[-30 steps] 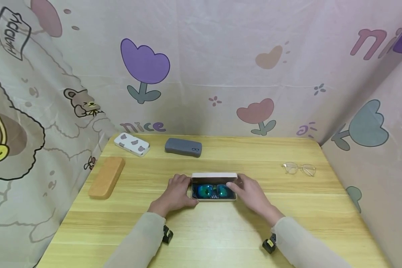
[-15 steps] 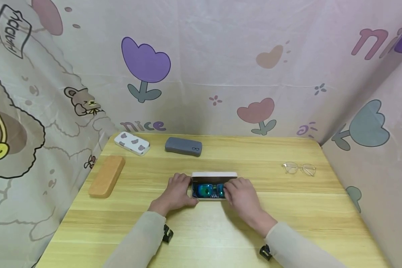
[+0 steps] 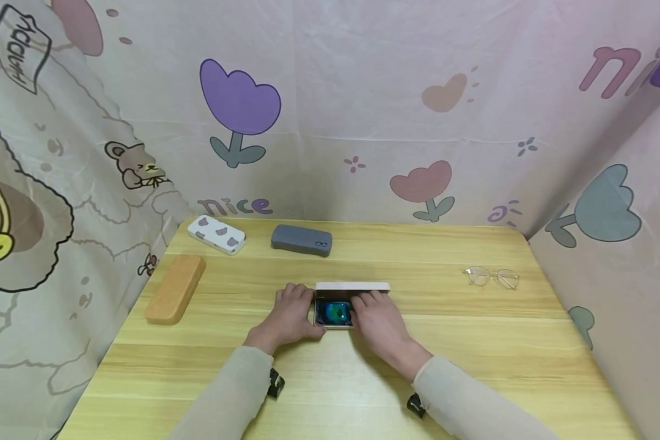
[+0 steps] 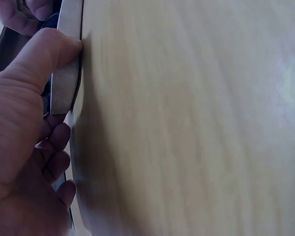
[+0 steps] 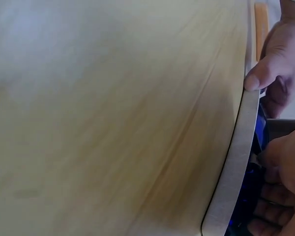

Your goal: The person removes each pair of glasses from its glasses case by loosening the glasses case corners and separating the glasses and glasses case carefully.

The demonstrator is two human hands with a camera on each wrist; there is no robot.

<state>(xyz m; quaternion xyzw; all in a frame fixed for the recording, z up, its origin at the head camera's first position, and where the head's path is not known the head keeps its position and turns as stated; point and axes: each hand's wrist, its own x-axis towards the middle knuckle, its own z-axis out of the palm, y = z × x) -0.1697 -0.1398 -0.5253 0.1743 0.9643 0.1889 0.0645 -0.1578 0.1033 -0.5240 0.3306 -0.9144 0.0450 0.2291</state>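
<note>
An open eyeglass case [image 3: 352, 286] with a pale lid stands on the table in front of me, its lid raised at the back. Inside lie sunglasses [image 3: 337, 313] with blue-green mirrored lenses; only the left lens shows in the head view. My left hand [image 3: 286, 318] grips the case's left end, thumb on the front wall [image 4: 66, 88]. Reaching into the case, my right hand [image 3: 382, 324] covers the right lens. In the right wrist view its thumb and curled fingers [image 5: 275, 196] pinch the sunglasses near the middle, though the contact is partly hidden.
A tan case [image 3: 176, 290] lies at the left edge. Behind are a white patterned case [image 3: 217, 234] and a grey case [image 3: 301, 240]. Thin-framed clear glasses [image 3: 492, 278] lie at the right. A printed curtain [image 3: 330, 110] hangs beyond the table [image 3: 330, 391].
My right hand has moved left from the case's right end to the middle of the sunglasses, covering the right lens. My left hand stays on the case.
</note>
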